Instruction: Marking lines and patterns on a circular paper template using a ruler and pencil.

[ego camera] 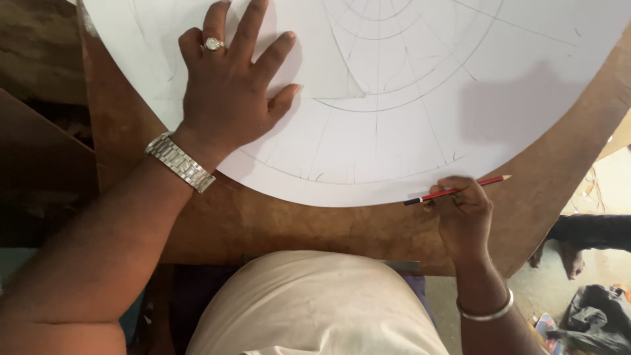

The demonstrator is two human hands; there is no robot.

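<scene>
While the left hand [233,92] lies flat with fingers spread on the white round sheet [513,85], it grips nothing; a ring sits on one finger, a metal watch [179,162] at the wrist. Under its fingertips a smaller paper piece [328,75] rests on the pencilled arcs. At 4 o'clock from it, the right hand [463,210] is closed on a red pencil [457,190], tip toward 2 o'clock, just at the sheet's lower edge. Sheet cut off at 12 o'clock; the brown board [296,220] beneath is partly hidden.
</scene>
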